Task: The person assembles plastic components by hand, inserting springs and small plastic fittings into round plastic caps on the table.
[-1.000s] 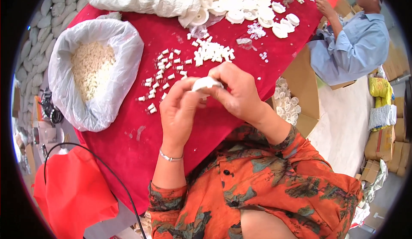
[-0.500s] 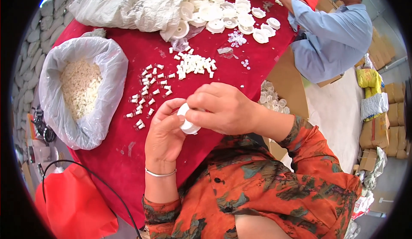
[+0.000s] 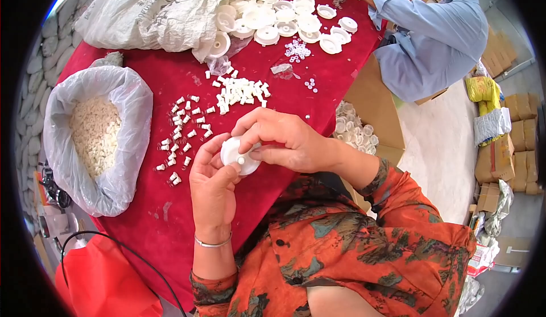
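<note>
White disc (image 3: 232,153): it is in front of the person's body, raised over the near edge of the counter (image 3: 185,212), between the two hands; a small round knob stands at its middle.
Left hand (image 3: 211,185): it grasps the disc from the left, the thumb on the face and the other fingers around the far rim; a thin bracelet (image 3: 213,243) is on the wrist.
Right hand (image 3: 289,143): its fingers are bent, with the tips on the right part of the disc; if they pinch also a small piece, I cannot tell.
Small white pieces: beyond the hands there is a dense pile (image 3: 243,91), and to its left lie scattered pieces with springs (image 3: 185,129).
Far side: many white round parts (image 3: 259,17) lie beside a white woven sack (image 3: 151,18); nearer are tiny clear rings (image 3: 297,50).
Left side: a plastic bag (image 3: 137,104) stands open with pale pieces (image 3: 94,141) inside.
Right side: a cardboard box (image 3: 378,98) holds clear cups (image 3: 354,128); behind it sits a co-worker (image 3: 438,35) in a light blue shirt, one arm stretched over the counter.
</note>
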Tool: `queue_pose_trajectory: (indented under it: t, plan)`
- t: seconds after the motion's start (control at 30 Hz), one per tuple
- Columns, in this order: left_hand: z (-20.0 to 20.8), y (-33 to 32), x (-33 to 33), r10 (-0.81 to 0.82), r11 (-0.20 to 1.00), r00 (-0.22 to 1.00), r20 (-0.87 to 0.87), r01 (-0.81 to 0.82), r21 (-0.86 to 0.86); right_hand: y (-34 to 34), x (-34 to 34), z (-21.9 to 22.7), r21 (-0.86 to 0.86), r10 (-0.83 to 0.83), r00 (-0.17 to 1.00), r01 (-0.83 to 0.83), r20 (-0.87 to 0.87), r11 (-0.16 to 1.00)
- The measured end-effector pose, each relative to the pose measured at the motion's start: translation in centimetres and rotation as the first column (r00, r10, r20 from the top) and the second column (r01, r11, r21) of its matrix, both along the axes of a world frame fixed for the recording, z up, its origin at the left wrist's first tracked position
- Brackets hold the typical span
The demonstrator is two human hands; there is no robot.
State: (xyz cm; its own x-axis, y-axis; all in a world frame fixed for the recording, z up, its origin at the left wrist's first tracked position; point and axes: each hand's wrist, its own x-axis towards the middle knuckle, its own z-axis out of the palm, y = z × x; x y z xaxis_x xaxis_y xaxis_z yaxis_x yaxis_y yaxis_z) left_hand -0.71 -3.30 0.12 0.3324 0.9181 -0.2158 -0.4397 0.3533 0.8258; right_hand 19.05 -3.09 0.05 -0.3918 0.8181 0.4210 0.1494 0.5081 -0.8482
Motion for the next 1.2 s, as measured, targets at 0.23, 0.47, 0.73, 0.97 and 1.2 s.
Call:
queue_pose_trajectory:
  t: [0.23, 0.47, 0.73, 0.97, 1.2]
  plan:
    - [-0.5, 0.2, 0.0, 0.084, 0.985, 0.985, -0.154, -0.058, 0.164, 4.8, 6.0, -0.7, 0.195, -0.475, 0.837, 0.436, 0.270, 0.879]
    - [-1.1, 0.8, -0.1, 0.206, 0.968, 0.964, -0.170, -0.175, 0.178, 9.4, 11.3, -4.3, 0.473, -0.663, 0.440, 0.472, 0.605, 0.744]
    - [-0.8, 0.8, -0.4, 0.205, 0.968, 0.969, -0.141, -0.179, 0.175, 11.2, 11.2, -3.9, 0.492, -0.613, 0.291, 0.394, 0.735, 0.777]
    - [-1.2, 0.9, -0.7, 0.190, 0.970, 0.975, -0.110, -0.170, 0.175, 11.3, 10.0, -2.1, 0.444, -0.492, 0.107, 0.297, 0.864, 0.845]
    - [-0.7, 0.6, -0.5, 0.201, 0.968, 0.976, -0.087, -0.184, 0.169, 10.8, 9.7, -0.9, 0.471, -0.530, 0.121, 0.324, 0.840, 0.820]
